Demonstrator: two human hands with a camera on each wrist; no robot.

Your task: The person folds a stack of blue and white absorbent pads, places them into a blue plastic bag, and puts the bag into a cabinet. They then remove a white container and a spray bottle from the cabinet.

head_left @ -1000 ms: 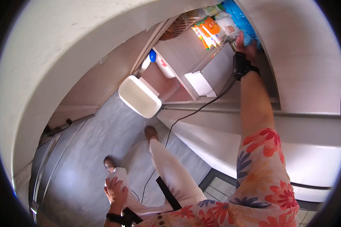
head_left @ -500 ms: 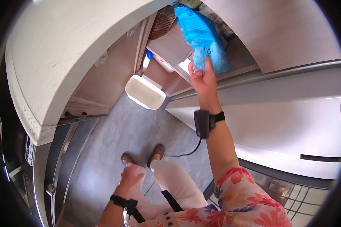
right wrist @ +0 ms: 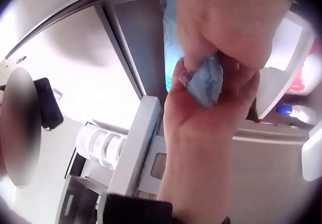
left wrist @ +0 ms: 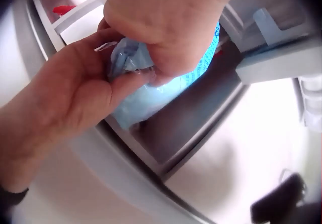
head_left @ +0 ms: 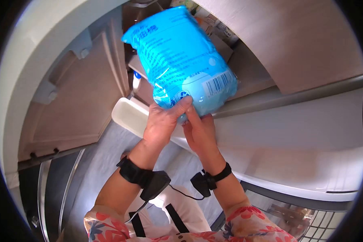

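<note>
While raised together, left hand point(head_left: 162, 123) and right hand point(head_left: 200, 132) pinch the blue packet point(head_left: 181, 64).

A blue plastic packet point(left wrist: 151, 91) is being pinched by the left hand point(left wrist: 166, 23) and the right hand point(left wrist: 65, 98) above a grey ledge point(left wrist: 191, 128).

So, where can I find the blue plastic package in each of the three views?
Head view: the blue plastic package fills the upper centre, above both hands.
Left wrist view: it sits at the centre, pale blue, its end bunched between the fingers.
Right wrist view: only its crumpled end shows at upper centre-right, with a strip above.
Shared landmark: the left hand and right hand pinching its lower end.
</note>
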